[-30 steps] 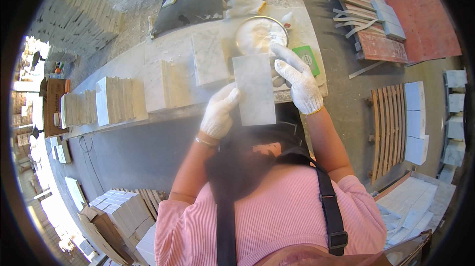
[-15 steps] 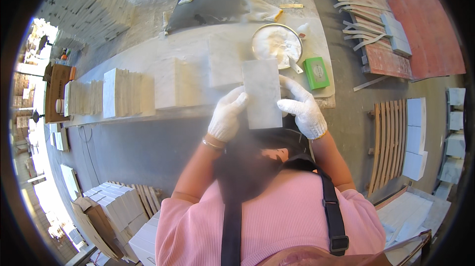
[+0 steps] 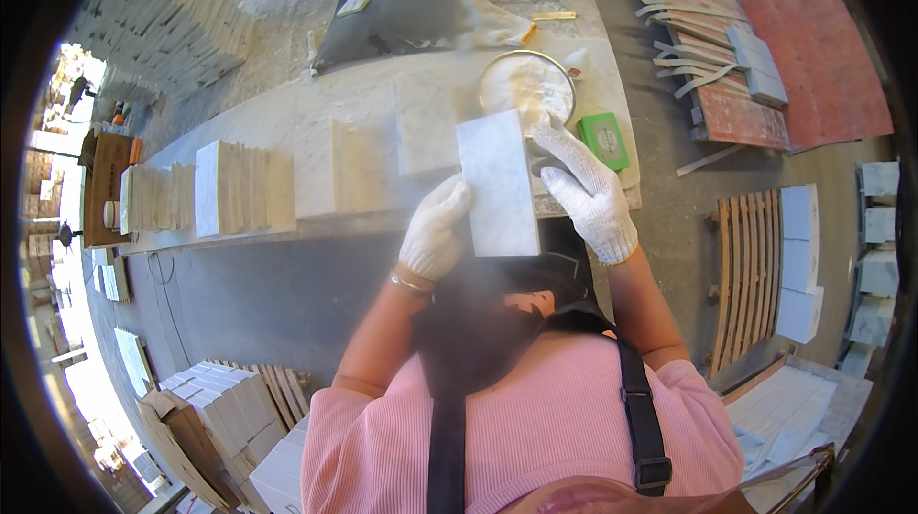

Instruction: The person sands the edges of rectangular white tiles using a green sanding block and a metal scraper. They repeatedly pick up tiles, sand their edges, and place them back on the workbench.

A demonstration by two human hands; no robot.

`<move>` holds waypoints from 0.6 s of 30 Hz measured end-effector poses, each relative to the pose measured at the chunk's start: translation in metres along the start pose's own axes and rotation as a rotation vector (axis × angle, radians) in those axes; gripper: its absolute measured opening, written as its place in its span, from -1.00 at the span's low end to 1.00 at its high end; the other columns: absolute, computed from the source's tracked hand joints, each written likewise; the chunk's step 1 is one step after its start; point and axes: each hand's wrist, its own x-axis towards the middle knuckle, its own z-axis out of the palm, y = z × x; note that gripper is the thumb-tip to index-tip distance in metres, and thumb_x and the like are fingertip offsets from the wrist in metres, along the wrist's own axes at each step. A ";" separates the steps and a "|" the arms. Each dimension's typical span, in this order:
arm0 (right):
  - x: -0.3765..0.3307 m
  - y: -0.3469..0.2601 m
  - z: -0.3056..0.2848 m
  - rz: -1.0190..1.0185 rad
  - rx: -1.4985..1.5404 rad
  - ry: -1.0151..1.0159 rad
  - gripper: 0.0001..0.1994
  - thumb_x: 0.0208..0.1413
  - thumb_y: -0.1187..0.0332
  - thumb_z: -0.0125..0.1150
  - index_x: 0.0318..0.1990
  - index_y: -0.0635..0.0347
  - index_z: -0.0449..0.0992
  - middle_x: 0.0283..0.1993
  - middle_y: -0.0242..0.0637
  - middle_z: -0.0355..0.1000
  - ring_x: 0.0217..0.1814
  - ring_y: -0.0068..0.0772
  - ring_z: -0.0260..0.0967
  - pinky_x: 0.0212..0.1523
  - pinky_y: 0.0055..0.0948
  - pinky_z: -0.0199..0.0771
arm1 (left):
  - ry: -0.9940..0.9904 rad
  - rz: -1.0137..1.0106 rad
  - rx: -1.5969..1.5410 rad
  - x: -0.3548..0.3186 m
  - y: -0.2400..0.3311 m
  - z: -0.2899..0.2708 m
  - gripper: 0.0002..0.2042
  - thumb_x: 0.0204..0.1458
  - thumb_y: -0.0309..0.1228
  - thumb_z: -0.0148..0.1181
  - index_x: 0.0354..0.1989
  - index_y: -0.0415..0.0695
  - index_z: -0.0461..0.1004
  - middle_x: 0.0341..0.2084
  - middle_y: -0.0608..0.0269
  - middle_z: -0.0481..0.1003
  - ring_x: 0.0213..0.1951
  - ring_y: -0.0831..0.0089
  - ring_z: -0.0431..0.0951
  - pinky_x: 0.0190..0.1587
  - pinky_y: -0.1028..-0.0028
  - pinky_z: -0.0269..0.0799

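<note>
I hold a pale grey marble tile [image 3: 497, 184] upright over the near edge of the workbench [image 3: 363, 103]. My left hand [image 3: 436, 230], in a white knit glove, grips its lower left edge. My right hand [image 3: 585, 191], gloved the same way, presses against its right edge with fingers spread. Just behind the tile sits a round metal bowl of white paste [image 3: 526, 86]. Another square marble tile [image 3: 427, 126] lies flat on the bench to the left of the held one.
Rows of tiles stand on edge on the bench [image 3: 234, 187]. A green box [image 3: 604, 139] lies right of the bowl, a dark slab [image 3: 392, 15] behind. Tile stacks [image 3: 215, 404] fill the floor lower left; a wooden rack [image 3: 746, 270] and red boards [image 3: 813, 45] stand at right.
The tile has dropped slightly toward me and tilted, with both hands staying on its edges. The bowl now shows more fully behind it.
</note>
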 end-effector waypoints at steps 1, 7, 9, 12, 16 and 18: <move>0.005 0.002 0.001 -0.039 -0.029 -0.001 -0.53 0.21 0.66 0.15 0.30 0.28 0.52 0.25 -0.17 0.53 0.29 -0.29 0.46 0.33 -0.36 0.39 | -0.016 0.006 0.010 -0.001 -0.001 0.000 -0.51 0.37 -0.24 0.16 0.33 -0.32 0.38 0.19 0.17 0.52 0.21 0.37 0.49 0.32 0.30 0.37; 0.004 0.009 0.007 -0.135 -0.104 -0.044 -0.57 0.13 0.71 0.19 0.16 0.25 0.63 0.17 -0.11 0.56 0.20 -0.16 0.52 0.28 -0.35 0.44 | -0.039 -0.024 -0.049 -0.002 -0.002 -0.002 -0.45 0.38 -0.21 0.13 0.38 -0.37 0.33 0.27 0.12 0.47 0.27 0.36 0.45 0.37 0.34 0.29; -0.010 0.005 0.007 -0.016 -0.030 -0.080 -0.58 0.11 0.72 0.20 0.13 0.24 0.66 0.14 -0.12 0.57 0.18 -0.18 0.53 0.25 -0.36 0.46 | -0.045 -0.034 -0.094 -0.001 -0.002 -0.005 -0.45 0.38 -0.21 0.13 0.38 -0.38 0.32 0.27 0.11 0.47 0.27 0.36 0.45 0.37 0.34 0.30; -0.028 0.001 -0.002 -0.081 -0.054 -0.220 -0.60 0.09 0.73 0.23 0.08 0.24 0.68 0.10 -0.12 0.57 0.15 -0.21 0.54 0.21 -0.40 0.48 | -0.028 0.010 -0.055 0.000 -0.005 -0.007 -0.45 0.37 -0.20 0.15 0.37 -0.37 0.34 0.26 0.12 0.48 0.26 0.35 0.47 0.35 0.34 0.32; -0.035 0.008 -0.028 -0.049 -0.083 -0.113 -0.72 0.11 0.70 0.26 -0.04 0.28 0.69 0.11 -0.16 0.57 0.16 -0.29 0.53 0.20 -0.43 0.47 | 0.029 -0.022 -0.142 0.003 -0.010 -0.008 -0.52 0.36 -0.25 0.13 0.31 -0.36 0.39 0.20 0.14 0.52 0.19 0.37 0.50 0.30 0.35 0.37; -0.030 0.020 -0.044 0.167 -0.019 0.086 -0.70 0.22 0.64 0.22 0.09 0.28 0.63 0.14 -0.20 0.55 0.18 -0.36 0.50 0.26 -0.44 0.44 | 0.162 -0.056 -0.183 0.006 -0.008 -0.007 -0.56 0.35 -0.30 0.11 0.28 -0.34 0.43 0.17 0.16 0.53 0.15 0.38 0.52 0.27 0.36 0.39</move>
